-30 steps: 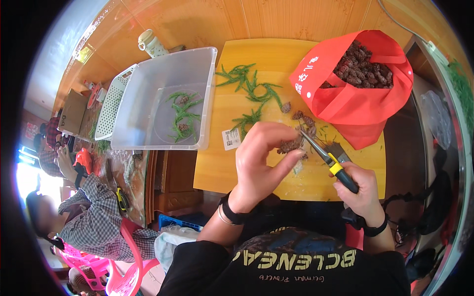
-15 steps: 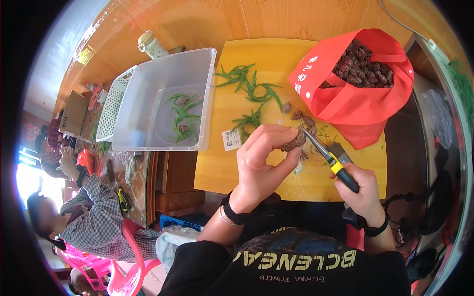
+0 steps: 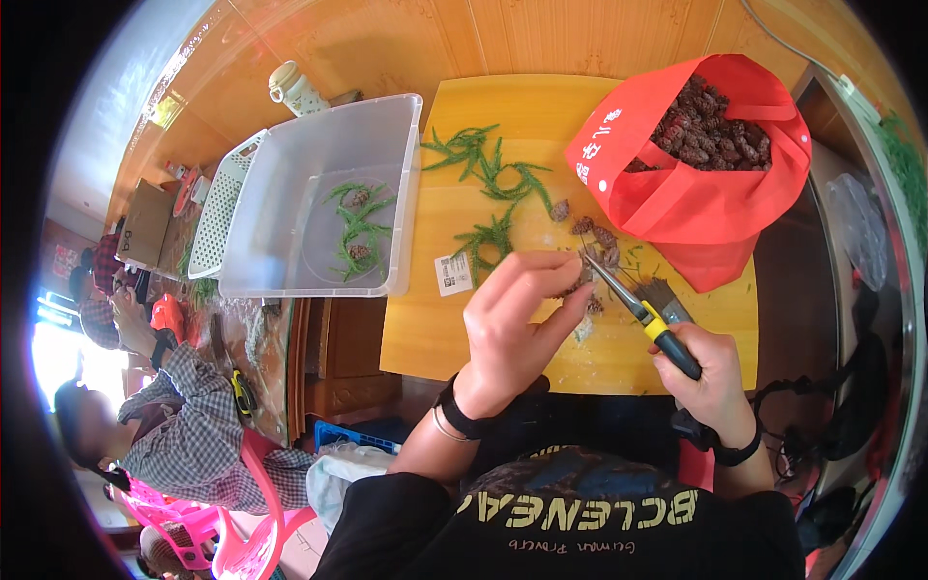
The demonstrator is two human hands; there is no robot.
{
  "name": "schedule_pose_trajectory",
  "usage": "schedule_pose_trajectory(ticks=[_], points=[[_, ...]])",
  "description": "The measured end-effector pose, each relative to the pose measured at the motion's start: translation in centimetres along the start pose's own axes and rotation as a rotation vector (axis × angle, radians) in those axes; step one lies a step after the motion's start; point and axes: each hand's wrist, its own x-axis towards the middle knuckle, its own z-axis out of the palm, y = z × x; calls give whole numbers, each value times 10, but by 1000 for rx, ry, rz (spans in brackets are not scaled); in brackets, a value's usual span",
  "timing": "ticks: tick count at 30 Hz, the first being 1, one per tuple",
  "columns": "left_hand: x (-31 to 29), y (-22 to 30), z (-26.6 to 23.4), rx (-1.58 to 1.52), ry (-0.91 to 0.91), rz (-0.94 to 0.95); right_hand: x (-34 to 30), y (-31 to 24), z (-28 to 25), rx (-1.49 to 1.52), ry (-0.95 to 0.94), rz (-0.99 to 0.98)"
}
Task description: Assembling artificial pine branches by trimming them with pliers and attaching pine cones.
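Between the thumb and fingers of my left hand (image 3: 517, 324) is a brown pine cone (image 3: 577, 287), partly covered by the fingers. My right hand (image 3: 708, 372) grips pliers (image 3: 667, 338) with black and yellow handles and long narrow jaws. The jaw tips reach the top of the pine cone, beside my left fingertips; whether they pinch a wire there is too small to tell. Several loose pine cones (image 3: 606, 238) lie just beyond the tips. Green artificial sprigs curled into rings (image 3: 512, 182) rest on the yellow board (image 3: 464, 333), with a white label card (image 3: 452, 275) near them.
A red bag (image 3: 677, 208) full of pine cones stands at the back right. On the left is a clear plastic bin (image 3: 319, 280) holding sprigs with cones, next to a white basket (image 3: 215, 217). A bundle of thin dark wires (image 3: 665, 298) lies by the pliers. Another person (image 3: 184, 416) works at far left.
My left hand has turned slightly, so its fingers cover more of the pine cone. The pliers have shifted a little to the left, staying at the cone.
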Motion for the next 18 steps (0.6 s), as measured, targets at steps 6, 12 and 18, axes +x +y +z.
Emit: schedule_pose_trajectory(ticks=[6,12,18], points=[[-3,-4,8,-52,31,-48,0,-6,-13,18,-61,-6],[-5,-8,5,-708,44,-498,-13,-12,-54,205,-149,298],[-4,-8,6,-1027,-18,-656,-25,37,-90,-299,-109,384]])
